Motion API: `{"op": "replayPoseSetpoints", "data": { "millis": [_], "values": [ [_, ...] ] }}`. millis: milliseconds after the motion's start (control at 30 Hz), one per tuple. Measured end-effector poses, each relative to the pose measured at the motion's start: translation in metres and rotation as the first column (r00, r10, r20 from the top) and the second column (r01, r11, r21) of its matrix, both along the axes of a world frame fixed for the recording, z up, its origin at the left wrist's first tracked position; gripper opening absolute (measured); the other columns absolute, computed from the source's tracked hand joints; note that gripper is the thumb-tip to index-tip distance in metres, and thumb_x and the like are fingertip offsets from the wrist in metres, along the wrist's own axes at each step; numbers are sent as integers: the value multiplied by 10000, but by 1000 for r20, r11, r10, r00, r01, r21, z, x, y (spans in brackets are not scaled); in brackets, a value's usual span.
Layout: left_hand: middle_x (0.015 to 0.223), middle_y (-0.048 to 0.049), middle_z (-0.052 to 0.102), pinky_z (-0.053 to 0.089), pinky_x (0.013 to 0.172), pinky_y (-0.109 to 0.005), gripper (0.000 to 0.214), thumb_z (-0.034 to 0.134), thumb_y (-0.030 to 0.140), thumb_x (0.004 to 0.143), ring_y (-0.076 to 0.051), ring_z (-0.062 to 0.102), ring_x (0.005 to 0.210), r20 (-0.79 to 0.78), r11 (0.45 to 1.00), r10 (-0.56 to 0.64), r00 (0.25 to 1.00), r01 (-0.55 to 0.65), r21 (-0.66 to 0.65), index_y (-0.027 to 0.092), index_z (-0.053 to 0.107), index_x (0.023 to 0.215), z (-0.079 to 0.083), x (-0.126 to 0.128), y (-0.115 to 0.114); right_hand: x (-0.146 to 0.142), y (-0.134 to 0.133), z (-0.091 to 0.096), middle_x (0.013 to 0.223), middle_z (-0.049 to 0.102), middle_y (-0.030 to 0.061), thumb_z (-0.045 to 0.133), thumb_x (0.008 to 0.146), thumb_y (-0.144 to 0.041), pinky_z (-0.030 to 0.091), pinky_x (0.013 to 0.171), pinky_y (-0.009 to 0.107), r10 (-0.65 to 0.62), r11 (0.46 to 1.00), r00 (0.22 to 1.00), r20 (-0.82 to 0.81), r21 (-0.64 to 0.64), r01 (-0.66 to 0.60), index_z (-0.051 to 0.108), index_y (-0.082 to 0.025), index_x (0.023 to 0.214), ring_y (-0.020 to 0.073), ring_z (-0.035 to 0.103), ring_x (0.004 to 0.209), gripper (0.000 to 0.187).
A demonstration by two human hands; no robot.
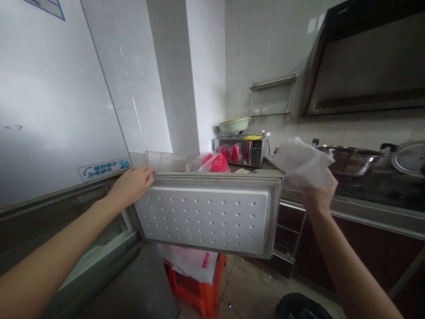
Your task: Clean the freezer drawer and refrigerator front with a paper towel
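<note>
My left hand (140,182) has its fingers curled over the top edge of an open fridge compartment door (206,217), near the hinge side. The door's dimpled grey inner panel faces me. Off to the right, above the door's far corner, my right hand (320,192) is closed on a crumpled white cloth (300,161), which is blurred and spreads out over the fingers. Behind my left arm the compartment's interior (96,241) is partly in view and dark. The white upper fridge door (59,102) with a blue label is above it.
Pink items in clear plastic (217,163) lie behind the door, by a microwave (247,151) with a green basin (234,126) on top. A steel pot (352,161) sits at right below a range hood (368,66). An orange stool (212,288) and black bin (300,306) stand below.
</note>
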State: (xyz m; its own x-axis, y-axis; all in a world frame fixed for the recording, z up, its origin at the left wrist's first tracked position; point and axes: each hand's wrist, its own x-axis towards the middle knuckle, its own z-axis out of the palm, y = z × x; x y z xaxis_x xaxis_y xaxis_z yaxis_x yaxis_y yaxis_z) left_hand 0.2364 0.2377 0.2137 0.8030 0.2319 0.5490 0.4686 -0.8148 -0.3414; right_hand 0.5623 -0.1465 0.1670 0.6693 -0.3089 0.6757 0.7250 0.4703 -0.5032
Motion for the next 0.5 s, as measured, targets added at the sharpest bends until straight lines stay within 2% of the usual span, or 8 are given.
{"op": "replayPoseSetpoints", "data": {
  "millis": [67,133,167,233,300,367,433,500],
  "values": [
    [1172,-174,698,398,1038,-509,542,241,274,902,-328,650,1047,16,999,-33,999,33,-4,73,667,1168,-3,-8,2,-9,4,3,621,553,-56,714,593,-242,415,574,233,144,989,989,-19,-35,-144,633,-179,712,90,454,558,157],
    [1186,-176,694,377,1056,-533,544,244,278,900,-335,641,1072,31,998,-65,997,65,-17,68,662,1178,-5,-16,3,-19,3,11,625,608,-36,696,629,-276,443,584,246,212,932,977,-13,-299,-206,671,-184,731,124,530,582,141],
    [1197,-173,691,363,1067,-548,546,244,282,900,-338,634,1091,43,997,-72,996,74,-36,69,658,1186,-6,-20,3,-24,1,17,638,639,-19,688,648,-297,458,599,258,208,854,978,4,-488,-180,694,-184,741,148,570,608,146],
    [1231,-163,679,346,1084,-569,556,240,303,906,-341,617,1138,75,990,-67,995,76,-121,73,650,1205,-7,-27,3,-39,-3,29,673,693,21,654,698,-304,485,643,287,104,633,989,107,-774,17,743,-187,791,196,631,663,174],
    [1284,-163,651,350,1099,-560,573,235,332,917,-336,587,1199,139,968,-67,988,98,-232,64,637,1225,-5,-33,-5,-63,-7,41,729,733,50,591,762,-275,496,670,304,-64,486,959,275,-831,270,771,-201,919,219,662,691,250],
    [1326,-177,618,360,1116,-523,585,244,361,931,-318,549,1254,253,934,-112,961,189,-304,39,612,1252,-1,-41,-25,-97,-7,48,832,760,59,542,821,-253,511,700,303,-151,516,911,385,-755,404,753,-213,1056,226,692,749,318],
    [1348,-178,598,358,1135,-484,570,273,381,951,-287,523,1287,396,893,-194,897,329,-307,39,581,1288,6,-55,-65,-138,-5,49,937,766,51,524,872,-277,531,737,282,-86,679,911,402,-646,349,746,-204,1078,224,713,848,311],
    [1366,-134,588,370,1136,-470,502,321,388,973,-253,518,1295,491,845,-278,825,453,-282,111,572,1308,12,-74,-120,-181,1,46,978,768,34,546,875,-263,548,751,256,-21,780,906,423,-560,280,756,-201,1036,211,723,884,271]
  ]
}}
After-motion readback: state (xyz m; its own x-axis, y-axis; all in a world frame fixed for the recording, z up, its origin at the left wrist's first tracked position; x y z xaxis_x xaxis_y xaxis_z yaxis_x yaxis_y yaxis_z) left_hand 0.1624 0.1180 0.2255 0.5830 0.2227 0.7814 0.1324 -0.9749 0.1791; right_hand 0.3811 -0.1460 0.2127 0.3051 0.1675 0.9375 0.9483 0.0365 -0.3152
